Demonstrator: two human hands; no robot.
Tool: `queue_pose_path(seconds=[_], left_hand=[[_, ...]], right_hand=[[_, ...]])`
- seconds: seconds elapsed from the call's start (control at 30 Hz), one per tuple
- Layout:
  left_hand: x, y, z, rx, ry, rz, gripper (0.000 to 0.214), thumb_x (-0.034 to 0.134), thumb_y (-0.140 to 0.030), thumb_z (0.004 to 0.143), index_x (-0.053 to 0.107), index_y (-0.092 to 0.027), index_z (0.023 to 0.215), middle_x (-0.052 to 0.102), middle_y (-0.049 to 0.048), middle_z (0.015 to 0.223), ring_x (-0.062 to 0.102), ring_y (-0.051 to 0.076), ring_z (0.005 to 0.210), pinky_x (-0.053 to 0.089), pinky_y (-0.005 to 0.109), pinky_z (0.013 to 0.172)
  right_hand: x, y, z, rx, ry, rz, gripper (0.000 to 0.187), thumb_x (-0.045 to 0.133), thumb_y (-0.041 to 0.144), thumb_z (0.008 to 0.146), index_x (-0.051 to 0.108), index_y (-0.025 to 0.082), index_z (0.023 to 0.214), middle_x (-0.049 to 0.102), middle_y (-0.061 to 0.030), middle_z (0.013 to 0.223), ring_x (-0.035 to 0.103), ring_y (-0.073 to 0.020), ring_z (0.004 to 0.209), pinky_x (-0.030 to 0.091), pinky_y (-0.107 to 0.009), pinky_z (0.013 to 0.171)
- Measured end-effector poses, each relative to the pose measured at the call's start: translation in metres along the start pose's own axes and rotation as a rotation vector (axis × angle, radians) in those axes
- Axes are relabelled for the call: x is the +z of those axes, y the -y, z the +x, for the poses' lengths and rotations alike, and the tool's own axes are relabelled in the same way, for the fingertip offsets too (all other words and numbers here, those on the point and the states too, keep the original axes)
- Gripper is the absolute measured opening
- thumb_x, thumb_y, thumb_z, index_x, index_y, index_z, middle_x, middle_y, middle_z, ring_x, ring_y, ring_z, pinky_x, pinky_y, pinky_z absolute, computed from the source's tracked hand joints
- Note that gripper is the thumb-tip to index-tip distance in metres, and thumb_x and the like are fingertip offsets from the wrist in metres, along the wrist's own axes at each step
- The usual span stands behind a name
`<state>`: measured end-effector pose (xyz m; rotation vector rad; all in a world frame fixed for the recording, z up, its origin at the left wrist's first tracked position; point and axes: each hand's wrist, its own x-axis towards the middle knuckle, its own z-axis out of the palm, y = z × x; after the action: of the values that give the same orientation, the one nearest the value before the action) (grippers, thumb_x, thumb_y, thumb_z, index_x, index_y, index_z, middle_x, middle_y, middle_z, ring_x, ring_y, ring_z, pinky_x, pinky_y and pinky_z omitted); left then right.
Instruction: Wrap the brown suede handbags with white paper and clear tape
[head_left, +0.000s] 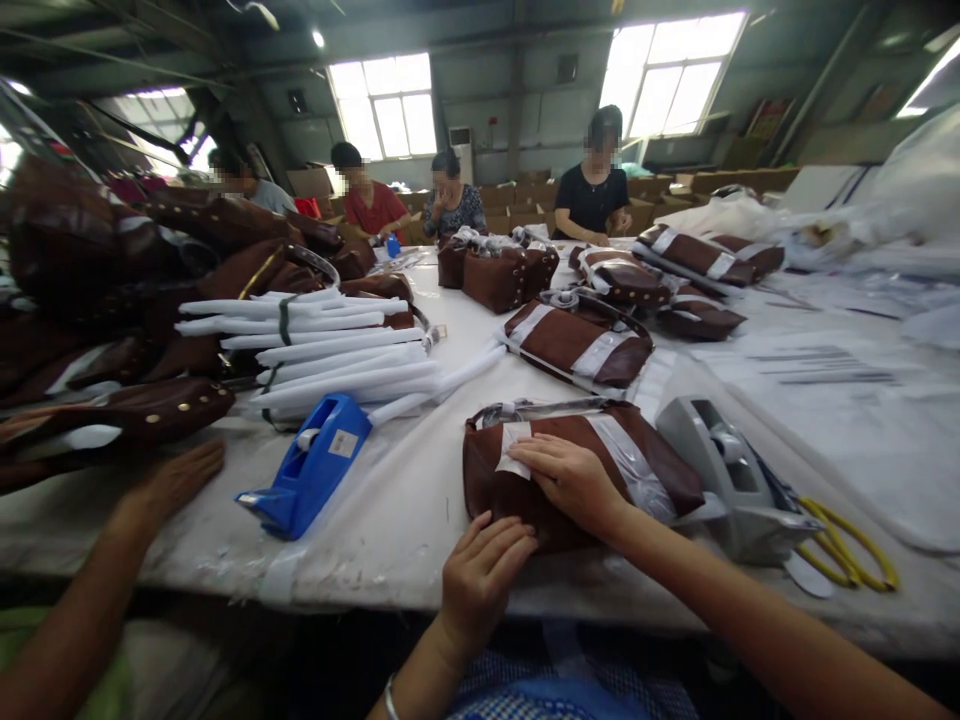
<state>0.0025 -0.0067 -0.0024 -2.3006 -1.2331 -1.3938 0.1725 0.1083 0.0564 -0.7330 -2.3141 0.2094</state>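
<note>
A brown handbag [484, 480] lies flat on the table in front of me, with a whitish wrap strip [630, 465] around its right part. My right hand [574, 485] rests on the bag's upper side. Its stretched fingers press on a small white sheet [514, 450] near the bag's left end. Lower down, my left hand [487, 570] touches the near edge of the bag, fingers extended and lying on the leather. Right beside the bag stands a grey tape dispenser [720, 470], and a blue tape dispenser [315, 465] is to the left.
Yellow-handled scissors [855, 550] lie by the grey dispenser. White rolled tubes [337, 350] are stacked left, near piled brown bags [150, 410]. A wrapped bag [577, 345] lies behind mine. A neighbour's hand [180, 480] rests at left; several people stand across the table.
</note>
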Motion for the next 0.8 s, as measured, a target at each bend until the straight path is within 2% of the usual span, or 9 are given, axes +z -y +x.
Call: queue_pose_path(seconds=[0.17,0.37,0.57,0.8], left_hand=[[0.000,0.003,0.000,0.045,0.015,0.007,0.026,0.053,-0.007,0.095,0.071,-0.022,0.108,0.078,0.0000,0.106,0.070,0.012,0.108,0.046,0.032,0.110],[0.001,0.010,0.000,0.062,0.030,0.009,0.029,0.051,-0.006,0.095,0.070,-0.022,0.111,0.077,0.0010,0.111,0.068,0.014,0.112,0.047,0.035,0.110],[0.003,0.012,-0.004,0.093,0.012,0.033,0.026,0.052,-0.010,0.096,0.068,-0.022,0.113,0.077,0.0023,0.110,0.070,0.015,0.110,0.048,0.038,0.110],[0.007,0.014,-0.011,0.016,-0.016,0.023,0.024,0.056,-0.006,0.092,0.066,-0.019,0.109,0.076,0.0040,0.105,0.070,0.015,0.106,0.052,0.037,0.108]], right_hand=[[0.000,0.014,0.003,0.078,-0.086,0.135,0.034,0.047,0.010,0.095,0.074,0.023,0.112,0.076,-0.0046,0.111,0.071,-0.0186,0.106,0.057,-0.033,0.097],[-0.008,0.013,-0.002,-0.021,-0.003,0.281,0.032,0.049,0.014,0.097,0.072,0.024,0.117,0.076,-0.0042,0.113,0.070,-0.0183,0.109,0.057,-0.034,0.098],[-0.011,0.010,-0.025,-0.153,0.052,0.233,0.036,0.049,0.014,0.097,0.067,0.026,0.126,0.073,-0.0067,0.119,0.068,-0.0193,0.113,0.053,-0.041,0.106],[-0.001,0.023,-0.057,-0.119,-0.008,0.112,0.031,0.051,0.015,0.098,0.067,0.025,0.123,0.074,-0.0059,0.119,0.065,-0.0201,0.119,0.053,-0.042,0.105]])
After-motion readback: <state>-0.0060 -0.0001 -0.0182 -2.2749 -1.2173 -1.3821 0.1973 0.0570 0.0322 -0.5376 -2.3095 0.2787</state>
